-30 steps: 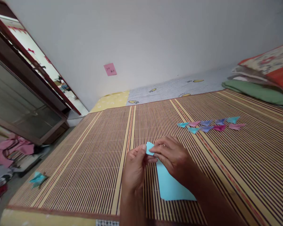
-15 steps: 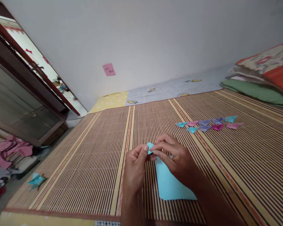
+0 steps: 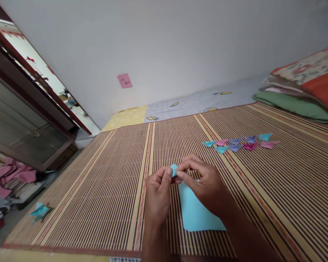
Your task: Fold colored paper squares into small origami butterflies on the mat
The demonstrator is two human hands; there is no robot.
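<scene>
A small light-blue folded paper point(image 3: 174, 169) is held up between both hands over the striped mat point(image 3: 120, 182). My left hand point(image 3: 158, 189) pinches its left side between thumb and fingers. From the right, my right hand point(image 3: 203, 182) grips its other edge with thumb and forefinger. Beneath my right hand and wrist lies a light-blue paper sheet point(image 3: 195, 214), partly hidden by them. Beyond the hands, to the right, two rows of small folded papers point(image 3: 235, 147) in blue, purple and pink rest on the mat.
A larger blue folded paper point(image 3: 39, 211) lies near the mat's left edge. Folded bedding point(image 3: 295, 105) and a pillow point(image 3: 314, 69) are stacked at the back right. A pink note point(image 3: 124, 80) is on the wall. At the left is a door point(image 3: 30, 127).
The thumb and forefinger of my right hand have shifted slightly on the small paper, which now shows a narrower face. The whole view has moved a little.
</scene>
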